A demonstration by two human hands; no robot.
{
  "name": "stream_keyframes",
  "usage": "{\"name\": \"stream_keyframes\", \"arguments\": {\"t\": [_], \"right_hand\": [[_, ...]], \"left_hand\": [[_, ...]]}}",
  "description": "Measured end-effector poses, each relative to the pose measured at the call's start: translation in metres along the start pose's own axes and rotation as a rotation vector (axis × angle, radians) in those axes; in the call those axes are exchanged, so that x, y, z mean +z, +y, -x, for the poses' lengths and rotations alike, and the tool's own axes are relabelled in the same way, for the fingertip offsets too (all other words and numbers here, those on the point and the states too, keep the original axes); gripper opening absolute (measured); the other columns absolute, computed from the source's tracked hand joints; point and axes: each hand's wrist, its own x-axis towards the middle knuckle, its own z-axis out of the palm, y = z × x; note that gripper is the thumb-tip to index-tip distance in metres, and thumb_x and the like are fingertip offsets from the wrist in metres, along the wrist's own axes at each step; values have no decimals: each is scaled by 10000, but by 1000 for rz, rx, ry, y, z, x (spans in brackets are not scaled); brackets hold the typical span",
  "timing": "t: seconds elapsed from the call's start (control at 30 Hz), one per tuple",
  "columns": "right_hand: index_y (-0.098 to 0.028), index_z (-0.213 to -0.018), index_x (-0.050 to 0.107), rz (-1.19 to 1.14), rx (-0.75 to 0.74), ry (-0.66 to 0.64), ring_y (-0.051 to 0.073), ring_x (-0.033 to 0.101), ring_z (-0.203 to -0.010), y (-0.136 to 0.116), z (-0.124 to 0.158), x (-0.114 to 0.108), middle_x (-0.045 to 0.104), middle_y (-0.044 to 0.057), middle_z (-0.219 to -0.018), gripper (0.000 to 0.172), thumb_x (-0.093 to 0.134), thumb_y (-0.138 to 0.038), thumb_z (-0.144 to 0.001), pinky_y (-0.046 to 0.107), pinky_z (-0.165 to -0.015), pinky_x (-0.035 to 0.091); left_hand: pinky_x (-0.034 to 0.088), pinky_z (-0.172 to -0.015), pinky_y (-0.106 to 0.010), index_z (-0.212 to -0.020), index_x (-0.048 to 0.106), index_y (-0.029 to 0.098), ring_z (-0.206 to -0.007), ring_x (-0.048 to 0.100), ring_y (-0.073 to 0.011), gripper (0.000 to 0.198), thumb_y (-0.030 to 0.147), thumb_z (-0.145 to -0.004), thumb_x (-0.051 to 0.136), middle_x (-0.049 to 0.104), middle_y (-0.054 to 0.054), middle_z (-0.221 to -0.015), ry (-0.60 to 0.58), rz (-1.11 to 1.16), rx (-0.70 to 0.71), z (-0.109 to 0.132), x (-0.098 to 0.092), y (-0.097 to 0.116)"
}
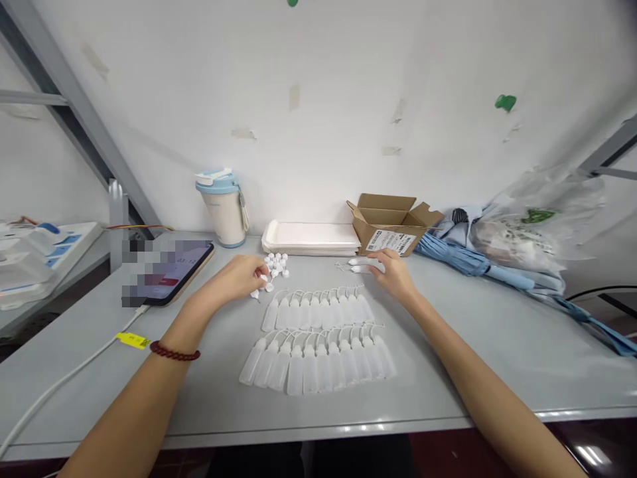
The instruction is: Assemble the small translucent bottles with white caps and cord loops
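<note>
My left hand (242,276) is closed in a pinch on a small white cap (263,280) at the near edge of a loose cluster of white caps (277,262). My right hand (395,275) has its thumb and forefinger around two slim white squeeze bottles (359,269) that lie sideways with thin tips pointing left; their far ends are hidden by the fingers. Between my forearms, translucent squeeze bottles lie side by side in two rows, a back row (318,312) and a front row (323,368), each bottle with a thin curved white tip on top.
Behind the bottles are a stack of white trays (313,239) and an open cardboard box (391,229). A cream tumbler (223,212) and a phone (174,272) with a white cable (74,372) stand left. A folded blue umbrella (458,259) and a plastic bag (527,226) lie right.
</note>
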Motion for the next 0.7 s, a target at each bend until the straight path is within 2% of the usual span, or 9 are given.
{"name": "stream_keyframes", "arguments": {"t": [0.07,0.17,0.27,0.37,0.43,0.53,0.7], "right_hand": [[-133,-869,640,-8,53,-85,245,586,-879,-8,-1,-8,652,136,-923,151,518,-162,-785,344,-784,435],[-152,-710,614,-43,62,-269,177,575,-661,-20,0,-23,649,66,-701,132,501,-146,-776,270,-622,411],[-159,-629,574,-127,81,-523,128,515,-542,-30,4,-42,619,26,-598,141,512,-178,-754,231,-515,352],[-163,-527,530,-190,116,-798,99,425,-454,-38,6,-57,596,17,-538,245,511,-250,-755,235,-457,303],[-166,-489,524,-261,134,-918,97,407,-435,-44,7,-63,595,19,-517,308,515,-308,-762,240,-445,299],[-170,-461,530,-331,143,-965,112,449,-457,-51,8,-62,619,32,-516,328,527,-323,-752,247,-468,334],[-179,-416,479,-238,198,-939,124,454,-439,-50,9,-52,594,32,-463,324,535,-291,-715,254,-460,336]], "left_hand": [[430,-626,-297,-777,667,167,-707,631,-235,207,258,-652,529,689,-65,-745,51,-12,-18,0,-2,3],[424,-629,-308,-699,653,184,-711,634,-246,187,324,-692,529,695,-67,-717,136,-33,-50,1,-5,10],[429,-661,-313,-681,644,192,-728,635,-245,260,417,-727,523,706,-64,-722,247,-34,-55,0,-5,16],[440,-680,-295,-732,652,182,-721,635,-222,297,450,-741,523,711,-57,-750,335,-10,-36,0,-1,19],[447,-678,-281,-771,657,172,-707,631,-206,312,451,-755,519,710,-54,-759,362,4,-33,0,0,21],[454,-681,-272,-790,659,163,-704,627,-198,311,441,-768,521,708,-52,-758,373,8,-43,1,1,22],[463,-672,-270,-780,646,172,-698,624,-188,285,432,-772,528,709,-45,-757,369,31,-46,0,2,22]]}}
